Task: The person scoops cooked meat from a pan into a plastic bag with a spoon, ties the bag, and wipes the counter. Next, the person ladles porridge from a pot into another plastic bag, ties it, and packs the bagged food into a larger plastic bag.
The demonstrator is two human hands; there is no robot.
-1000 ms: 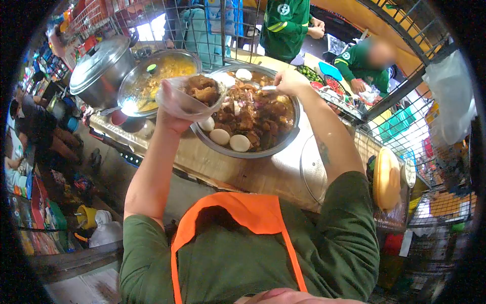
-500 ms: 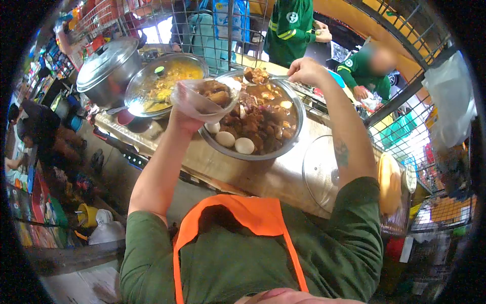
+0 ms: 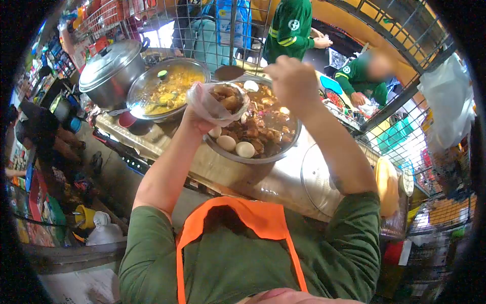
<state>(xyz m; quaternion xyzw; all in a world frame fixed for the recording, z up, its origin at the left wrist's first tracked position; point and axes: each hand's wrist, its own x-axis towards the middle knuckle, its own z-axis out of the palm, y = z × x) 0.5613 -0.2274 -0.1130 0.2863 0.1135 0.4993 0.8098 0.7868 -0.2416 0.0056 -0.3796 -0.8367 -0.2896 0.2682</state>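
My left hand (image 3: 201, 120) is wrapped round a clear plastic bag (image 3: 211, 112), its mouth spread wide, with brown stewed meat (image 3: 228, 97) inside. My right hand (image 3: 293, 78) is closed on the handle of a ladle. The ladle's dark bowl (image 3: 229, 73) hangs tilted just above and behind the bag; no food shows in it. Below both hands stands a wide metal basin (image 3: 276, 159) of brown meat stew (image 3: 263, 124). Whole white eggs (image 3: 245, 149) lie along its near edge. The bag covers the basin's left part.
Left of the basin stand a tray of yellow stew (image 3: 169, 93) and a lidded pot (image 3: 114, 71). A glass lid (image 3: 316, 177) lies at the right on the counter (image 3: 243, 177). Wire mesh (image 3: 243, 30) borders the far side, with two people in green beyond it.
My right hand has swung left, bringing the ladle from over the basin to beside the bag. The food that filled the ladle no longer shows in it. The bag has shifted slightly right.
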